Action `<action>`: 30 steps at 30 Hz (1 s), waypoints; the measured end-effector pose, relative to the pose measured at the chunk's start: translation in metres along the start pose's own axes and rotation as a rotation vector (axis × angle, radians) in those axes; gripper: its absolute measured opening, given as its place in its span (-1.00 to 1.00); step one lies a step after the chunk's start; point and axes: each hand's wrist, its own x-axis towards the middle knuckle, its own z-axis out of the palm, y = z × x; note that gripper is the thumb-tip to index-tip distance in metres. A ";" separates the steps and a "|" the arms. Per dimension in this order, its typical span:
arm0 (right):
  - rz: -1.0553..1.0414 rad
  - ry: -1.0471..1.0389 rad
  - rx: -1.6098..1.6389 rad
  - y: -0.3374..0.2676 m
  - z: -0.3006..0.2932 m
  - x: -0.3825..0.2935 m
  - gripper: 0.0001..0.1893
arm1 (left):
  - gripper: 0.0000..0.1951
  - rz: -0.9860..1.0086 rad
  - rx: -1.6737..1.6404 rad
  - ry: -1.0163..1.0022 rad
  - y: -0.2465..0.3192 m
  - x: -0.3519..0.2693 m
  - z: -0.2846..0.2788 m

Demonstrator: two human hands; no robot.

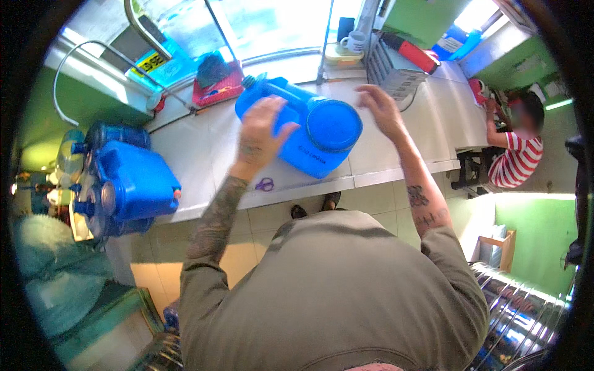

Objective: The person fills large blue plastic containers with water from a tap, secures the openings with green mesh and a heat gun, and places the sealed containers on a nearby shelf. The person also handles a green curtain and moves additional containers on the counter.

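Note:
A blue plastic water container (304,150) with a large round lid, a moulded handle and a small spout cap sits on a white-topped counter (390,162). Dark writing marks its front side. My left hand (262,127) is over its left part, thumb apart from the fingers; whether it touches the plastic is unclear. To the right of the container, my right hand (380,109) hangs in the air with fingers spread and nothing in them. Below the container, near the counter's front edge, lies a pair of purple-handled scissors (264,184).
More blue water containers (139,181) stand at the counter's left end. A red basket (218,88) is by the window, near a curved metal tap (144,32). A white mug (355,42) and a red-and-black object (415,55) stand farther right. Another person (517,153) sits at the far right.

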 end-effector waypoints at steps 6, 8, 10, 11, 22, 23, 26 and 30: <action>-0.101 -0.135 -0.157 0.019 0.042 0.021 -0.57 | -0.12 0.177 0.005 -0.059 0.054 0.003 0.091; -0.017 0.023 -0.189 0.018 0.043 -0.004 -0.57 | -0.14 0.397 -0.109 -0.170 0.014 0.008 0.067; 0.000 0.047 -0.131 0.016 0.039 -0.019 -0.56 | -0.16 0.316 -0.057 -0.231 -0.017 0.007 0.039; 0.027 0.061 -0.112 0.015 0.036 -0.020 -0.55 | -0.17 0.268 -0.019 -0.269 -0.021 0.010 0.032; 0.025 0.266 -0.125 0.001 0.066 -0.005 -0.65 | -0.21 0.432 -0.168 -0.242 0.022 0.037 0.068; -0.017 0.369 -0.147 0.001 0.073 -0.016 -0.67 | -0.23 0.524 -0.227 -0.336 0.014 0.041 0.062; -0.049 0.299 -0.207 0.001 0.064 -0.014 -0.66 | -0.22 0.398 -0.048 -0.358 0.028 0.034 0.059; -0.208 -0.078 -0.179 0.000 0.039 0.019 -0.64 | -0.19 0.108 0.061 -0.196 0.071 0.018 0.077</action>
